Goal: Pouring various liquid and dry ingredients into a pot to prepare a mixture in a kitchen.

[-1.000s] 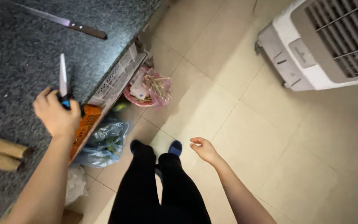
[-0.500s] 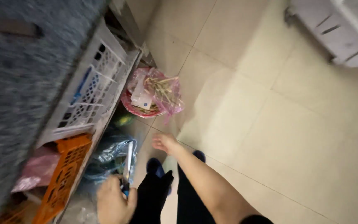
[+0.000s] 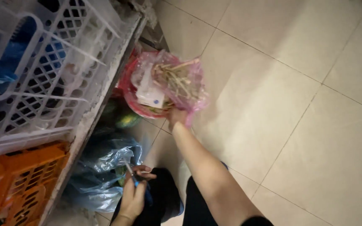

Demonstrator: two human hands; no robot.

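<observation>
My right hand (image 3: 177,116) reaches down to a red bin lined with a pink plastic bag (image 3: 191,94) on the floor and grips the bag's near edge. Inside the bag lie pale stalks and scraps with a bit of white paper (image 3: 152,97). My left hand (image 3: 134,196) hangs low by my dark trouser legs, shut on a small knife (image 3: 129,169) with a blue handle, its blade pointing up and away.
A white plastic crate (image 3: 34,71) and an orange crate (image 3: 19,180) sit on a shelf at the left. A bluish plastic bag (image 3: 105,163) lies on the floor below them. Beige floor tiles (image 3: 298,104) stretch to the right.
The view dropped from the grey countertop to the floor. My right hand has reached forward to the pink bag and taken hold of it. My left hand has lowered with the knife.
</observation>
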